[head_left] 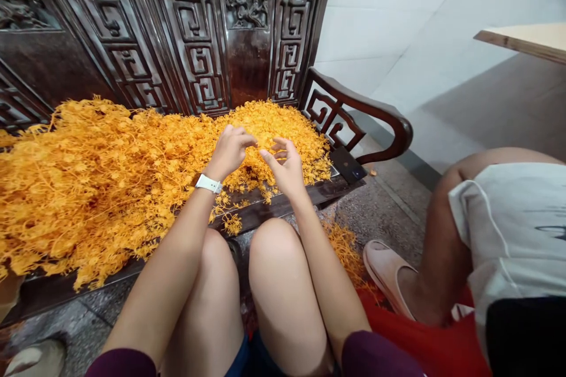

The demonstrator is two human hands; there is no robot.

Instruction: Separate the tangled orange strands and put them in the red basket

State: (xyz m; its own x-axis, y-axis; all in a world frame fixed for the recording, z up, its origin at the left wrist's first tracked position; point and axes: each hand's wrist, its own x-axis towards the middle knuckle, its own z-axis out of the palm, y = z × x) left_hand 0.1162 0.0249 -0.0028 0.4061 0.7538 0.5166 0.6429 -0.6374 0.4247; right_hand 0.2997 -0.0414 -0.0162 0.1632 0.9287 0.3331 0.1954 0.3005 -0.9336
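Both hands are over a heap of orange-yellow artificial flower pieces (132,159) with thin stems, piled along a dark wooden bench. My left hand (230,150), with a pale watch (209,184) on its wrist, has its fingers bent and drawn together, pointing right. Whatever they may pinch blends into the orange behind. Facing it, my right hand (286,168) has its thumb and fingers apart and curved, with nothing visible between them. A small gap separates the two hands. A few loose sprigs (232,224) hang over the bench's front edge below my left hand.
The carved bench back (250,65) rises behind the heap, with a curved armrest (389,123) at right. A dark phone-like object (348,165) lies by it. More orange pieces (342,241) are on the floor near another person's slipper (389,274). A tabletop (526,41) juts in.
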